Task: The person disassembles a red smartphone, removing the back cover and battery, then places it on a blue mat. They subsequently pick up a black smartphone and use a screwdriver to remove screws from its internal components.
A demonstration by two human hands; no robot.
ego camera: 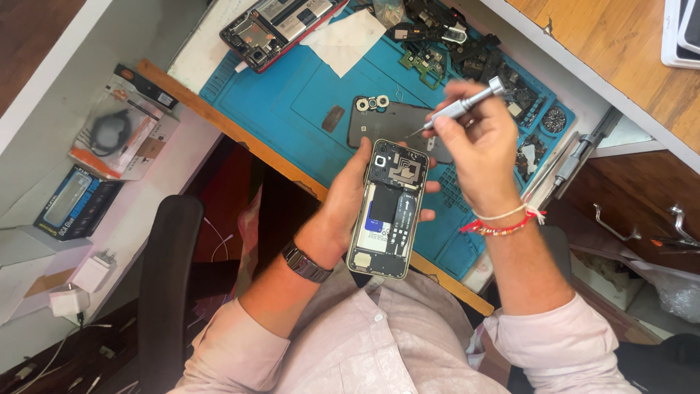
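Chargers, white, sit far left on the side shelf, with a blue boxed item and a bagged black cable above them. Next we see a black chair back. Our left hand, wristwatch on the wrist, is wrapped around an opened phone with its back removed, fingers curled along its right edge, held upright over the near edge of the blue work mat. On the mat behind it lies a grey back cover; a second opened phone with a red frame sits top left of the mat beside a white paper. Our right hand pinches a silver screwdriver, tip just above the held phone's top right corner; contact we cannot tell. Red and white thread bracelets circle that wrist. Small black parts are scattered right of the mat, wooden desk beyond.
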